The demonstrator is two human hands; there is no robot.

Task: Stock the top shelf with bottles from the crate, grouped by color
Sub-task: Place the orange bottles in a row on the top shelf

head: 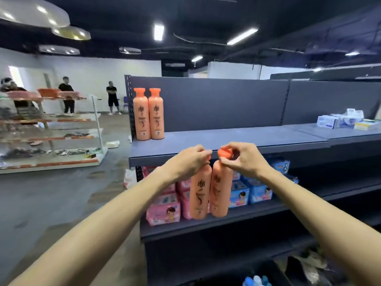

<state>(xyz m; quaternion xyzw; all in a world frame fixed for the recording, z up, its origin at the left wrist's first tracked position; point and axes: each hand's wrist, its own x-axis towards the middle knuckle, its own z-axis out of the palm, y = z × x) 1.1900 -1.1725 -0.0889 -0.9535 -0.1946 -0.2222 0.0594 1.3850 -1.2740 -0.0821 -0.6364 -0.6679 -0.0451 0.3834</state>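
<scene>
Two orange bottles (148, 115) stand upright side by side at the far left of the grey top shelf (237, 139). In front of the shelf edge I carry two more. My left hand (189, 159) grips the cap of one orange bottle (199, 193). My right hand (240, 158) pinches the orange cap of the other bottle (220, 193). Both hang upright, side by side, below the top shelf's level. At the bottom edge, blue and white bottle tops (257, 281) show in the dark crate.
Pink packs (165, 209) and blue packs (251, 190) fill the shelf below. White boxes (346, 120) sit on the top shelf at the far right. A wire rack (51, 131) stands left across the aisle, with people standing beyond it.
</scene>
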